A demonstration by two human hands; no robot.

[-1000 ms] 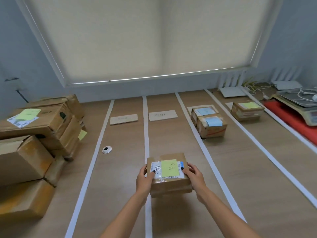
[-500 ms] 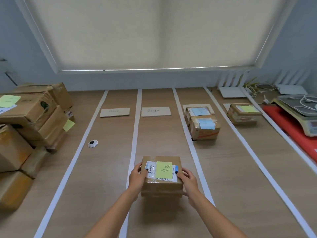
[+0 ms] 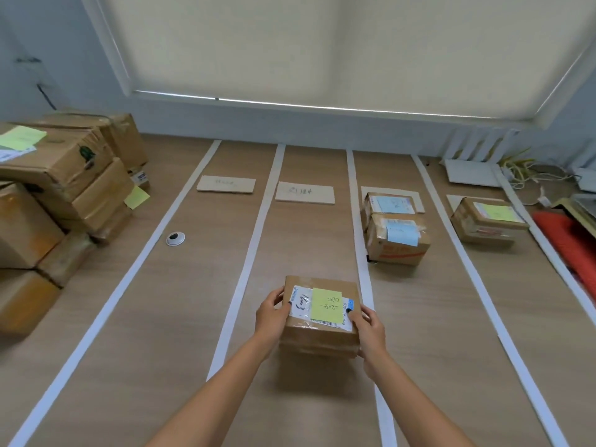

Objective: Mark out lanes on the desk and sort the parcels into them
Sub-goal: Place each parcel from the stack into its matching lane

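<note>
Both hands, left hand [image 3: 271, 312] and right hand [image 3: 367, 327], clasp the parcel [image 3: 321, 317]; tape line [image 3: 366, 285] just beyond the right fingers, so it could perhaps land straddling 2 lanes.

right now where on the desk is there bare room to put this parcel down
Bare wood: the lane under the held parcel, up to its card label; the lane left of it, past the cable hole. Crowded: the box stack far left, two blue-note parcels in the next lane right.

Left hand [image 3: 272, 312] and right hand [image 3: 369, 327] grip a cardboard parcel [image 3: 321, 317] bearing a yellow note [image 3: 326, 304], between two white tape lines [image 3: 245, 253] near the desk's [image 3: 180, 317] front edge.
</note>
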